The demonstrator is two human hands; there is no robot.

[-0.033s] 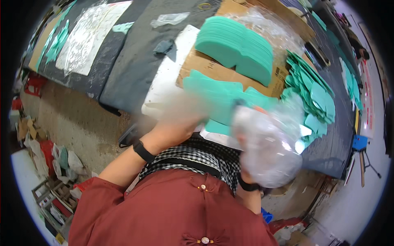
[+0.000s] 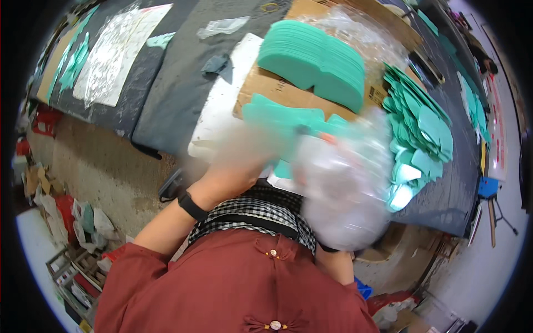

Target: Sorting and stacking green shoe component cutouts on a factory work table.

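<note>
My left hand (image 2: 236, 152), wearing a black wristband, reaches over the near edge of a flat green shaped sheet (image 2: 286, 117); its fingers are smeared by motion. A bulky, shiny bundle of clear plastic (image 2: 347, 194) is in my right hand, which it mostly covers; only the wrist (image 2: 328, 248) shows below. A blurred orange piece (image 2: 327, 137) and a dark tip show at the bundle's upper end, too unclear to name. Beyond my hands, a thick stack of green shaped sheets (image 2: 311, 64) lies on brown cardboard (image 2: 277, 91).
To the right is a loose heap of green pieces (image 2: 419, 122). Crumpled clear film (image 2: 355, 33) lies behind the stack. A white board (image 2: 214, 111) is under the cardboard's left side. Farther left, a dark table (image 2: 119, 117) holds plastic film. A blue-headed stand (image 2: 488, 187) is at right.
My right hand and the plastic bundle have moved left, closer to my left hand, over the green sheet. My left hand stays nearly in place, still blurred. The view has shifted slightly.
</note>
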